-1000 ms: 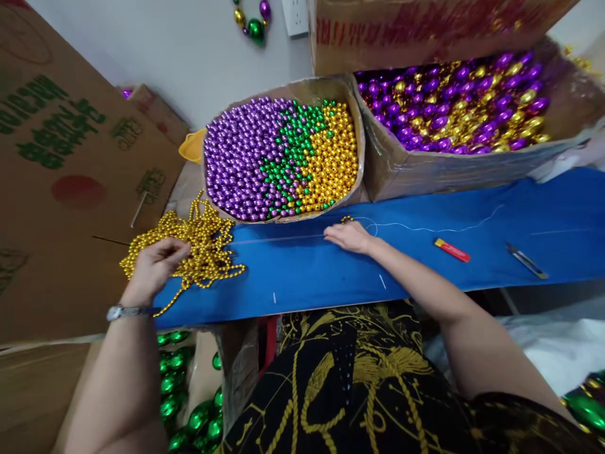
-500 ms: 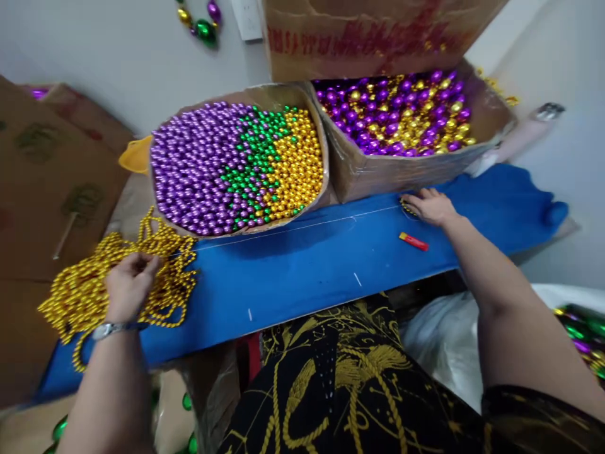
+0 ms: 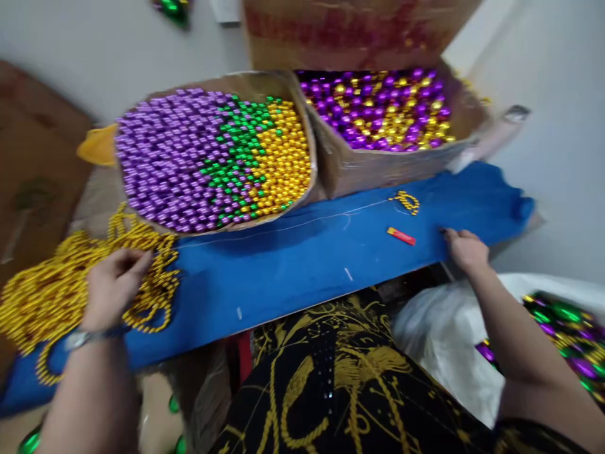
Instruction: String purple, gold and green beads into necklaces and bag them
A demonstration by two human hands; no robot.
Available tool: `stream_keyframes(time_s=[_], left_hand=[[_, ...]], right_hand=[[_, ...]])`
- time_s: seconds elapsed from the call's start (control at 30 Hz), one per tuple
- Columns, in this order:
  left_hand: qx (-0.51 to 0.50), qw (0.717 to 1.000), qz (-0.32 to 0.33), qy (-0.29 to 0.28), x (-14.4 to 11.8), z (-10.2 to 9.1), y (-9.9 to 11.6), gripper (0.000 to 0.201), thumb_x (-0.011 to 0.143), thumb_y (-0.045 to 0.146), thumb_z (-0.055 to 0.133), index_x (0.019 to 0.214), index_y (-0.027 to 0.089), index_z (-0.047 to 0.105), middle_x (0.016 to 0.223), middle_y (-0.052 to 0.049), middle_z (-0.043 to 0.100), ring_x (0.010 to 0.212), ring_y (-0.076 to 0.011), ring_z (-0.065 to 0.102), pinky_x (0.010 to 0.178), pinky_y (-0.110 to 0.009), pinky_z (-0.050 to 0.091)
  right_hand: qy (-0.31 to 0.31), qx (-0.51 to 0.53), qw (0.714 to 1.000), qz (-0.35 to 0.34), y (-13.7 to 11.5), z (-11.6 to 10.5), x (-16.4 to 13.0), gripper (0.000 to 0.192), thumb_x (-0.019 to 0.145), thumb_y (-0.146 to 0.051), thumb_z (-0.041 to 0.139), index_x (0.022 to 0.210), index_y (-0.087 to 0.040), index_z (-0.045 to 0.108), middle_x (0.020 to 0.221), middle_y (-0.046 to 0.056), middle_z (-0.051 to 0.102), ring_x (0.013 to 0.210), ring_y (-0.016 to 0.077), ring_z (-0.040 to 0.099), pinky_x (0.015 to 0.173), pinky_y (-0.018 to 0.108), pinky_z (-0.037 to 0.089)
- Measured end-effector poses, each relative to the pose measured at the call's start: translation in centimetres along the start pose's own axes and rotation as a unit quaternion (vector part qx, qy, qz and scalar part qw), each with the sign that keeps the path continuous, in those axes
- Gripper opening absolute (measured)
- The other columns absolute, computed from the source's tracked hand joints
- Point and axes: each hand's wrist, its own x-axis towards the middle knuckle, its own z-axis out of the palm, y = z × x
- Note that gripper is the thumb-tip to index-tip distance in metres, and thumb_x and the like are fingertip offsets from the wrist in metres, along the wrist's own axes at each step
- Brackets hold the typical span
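Observation:
My left hand (image 3: 113,285) rests on a heap of gold bead strands (image 3: 42,296) at the left end of the blue cloth (image 3: 302,265), fingers pinched on a strand. A thin white thread (image 3: 293,222) runs from there along the cloth to a small bunch of gold beads (image 3: 405,202). My right hand (image 3: 467,250) lies at the cloth's near right edge, apart from that bunch. Its fingers curl over something small and dark that I cannot make out. A red lighter (image 3: 401,236) lies just left of it.
Behind the cloth stand a cardboard box of purple, green and gold beads (image 3: 212,157) and a box of purple and gold beads (image 3: 378,110). A white bag (image 3: 439,328) with coloured beads (image 3: 567,334) sits low right. Cardboard leans at far left.
My right hand slid the small gold bead bunch to the right along the thread, let it go, and dropped back to the cloth's near right edge. The view swung right and is blurred.

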Motion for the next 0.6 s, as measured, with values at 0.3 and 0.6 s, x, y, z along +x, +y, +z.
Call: stream_keyframes(time_s=[0.3, 0.6], left_hand=[[-0.1, 0.994, 0.031, 0.025, -0.6, -1.7, 1.9, 0.019, 0.078, 0.033, 0.061, 0.071, 0.016, 0.056, 0.064, 0.003, 0.05, 0.061, -0.0091, 0.042, 0.058, -0.023, 0.035], [-0.117, 0.991, 0.06, 0.027, -1.0, -2.1, 2.5, 0.02, 0.079, 0.036, 0.062, 0.074, 0.018, 0.058, 0.068, 0.0, 0.056, 0.062, -0.0115, 0.047, 0.058, -0.025, 0.037]], right_hand=[[0.066, 0.252, 0.92, -0.292, -16.7, -3.9, 1.3, 0.041, 0.095, -0.029, 0.039, 0.128, -0.016, 0.059, 0.098, 0.013, 0.066, 0.088, 0.0201, 0.063, 0.088, 0.033, 0.048], [0.054, 0.122, 0.894, -0.428, -33.7, -9.4, -2.8, 0.045, 0.098, -0.044, 0.035, 0.134, -0.024, 0.055, 0.116, 0.015, 0.055, 0.104, 0.028, 0.052, 0.07, 0.033, 0.046]])
